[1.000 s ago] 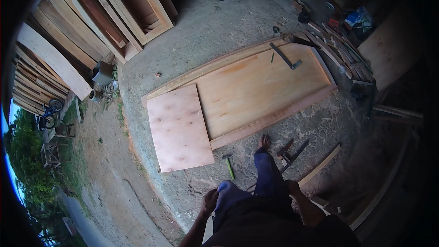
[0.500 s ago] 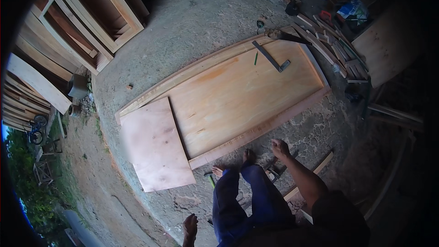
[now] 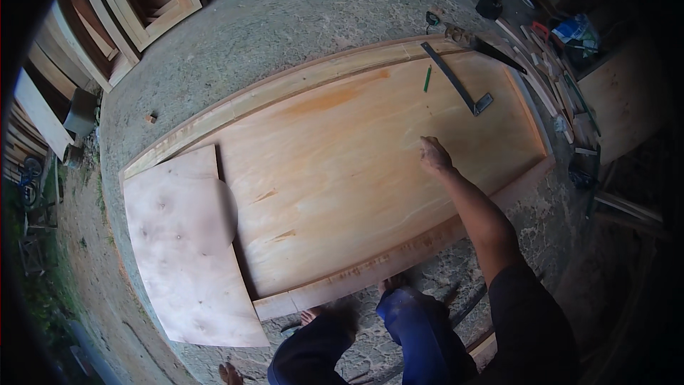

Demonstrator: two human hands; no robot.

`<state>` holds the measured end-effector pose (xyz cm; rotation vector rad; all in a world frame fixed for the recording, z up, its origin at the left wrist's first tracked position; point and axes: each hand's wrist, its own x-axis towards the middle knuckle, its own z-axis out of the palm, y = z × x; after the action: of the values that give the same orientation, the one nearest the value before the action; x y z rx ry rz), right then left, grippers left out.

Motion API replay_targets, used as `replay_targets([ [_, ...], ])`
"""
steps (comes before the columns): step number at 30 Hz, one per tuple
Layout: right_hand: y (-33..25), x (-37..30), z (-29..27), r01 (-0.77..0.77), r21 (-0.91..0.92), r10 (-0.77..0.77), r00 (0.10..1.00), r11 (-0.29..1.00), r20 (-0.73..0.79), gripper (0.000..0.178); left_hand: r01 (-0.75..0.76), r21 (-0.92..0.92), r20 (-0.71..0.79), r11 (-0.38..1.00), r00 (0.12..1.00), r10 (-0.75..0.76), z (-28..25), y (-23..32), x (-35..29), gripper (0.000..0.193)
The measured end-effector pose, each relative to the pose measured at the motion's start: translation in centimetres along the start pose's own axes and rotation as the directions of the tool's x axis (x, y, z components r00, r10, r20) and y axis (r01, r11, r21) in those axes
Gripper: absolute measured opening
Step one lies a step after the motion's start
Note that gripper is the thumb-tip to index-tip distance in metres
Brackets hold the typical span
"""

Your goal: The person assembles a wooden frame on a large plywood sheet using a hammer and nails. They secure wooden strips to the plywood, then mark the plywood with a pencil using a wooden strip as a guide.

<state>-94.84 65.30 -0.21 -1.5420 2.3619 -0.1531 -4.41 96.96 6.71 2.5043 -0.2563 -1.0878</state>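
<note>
Head view: curled right hand [image 3: 435,157] hovers over the panel [image 3: 335,178], nearest the pencil [image 3: 427,79]; left hand [image 3: 229,373], cannot tell.

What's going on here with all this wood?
A person stands beside a big board on the ground, with the right hand out over it. The left hand is low, at the picture's bottom edge. I can't see a tool in either. A smaller sheet covers the board's left end. A pencil, a square and a saw lie toward its far right corner.
</note>
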Motion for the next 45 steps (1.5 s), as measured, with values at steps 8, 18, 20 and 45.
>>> replay_targets([
  [8, 3.6, 17.7, 4.1, -0.179, -0.229, 0.139, 0.973, 0.957, -0.182, 0.053, -0.209, -0.386, -0.390, 0.899, 0.920, 0.046, 11.7, 5.0, 10.1, 0.101],
  [18, 9.9, 22.4, 5.6, -0.137, -0.185, 0.062, 0.930, 0.973, -0.361, 0.035, -0.140, -0.606, -0.074, 0.783, 0.990, 0.120, 10.2, -2.3, 12.6, 0.073],
  [20, 4.7, 21.0, 7.3, -0.137, -0.164, 0.096, 0.966, 0.977, -0.239, 0.030, -0.102, -0.416, -0.083, 0.904, 0.994, 0.074, 6.7, -5.1, 9.3, 0.051],
  [45, -27.9, -0.7, 10.0, 0.679, 0.312, -0.728, 0.683, 0.664, 0.063, 0.023, -0.277, -0.738, -0.373, 0.616, 0.927, -0.030, 22.4, 4.9, 4.6, 0.053],
])
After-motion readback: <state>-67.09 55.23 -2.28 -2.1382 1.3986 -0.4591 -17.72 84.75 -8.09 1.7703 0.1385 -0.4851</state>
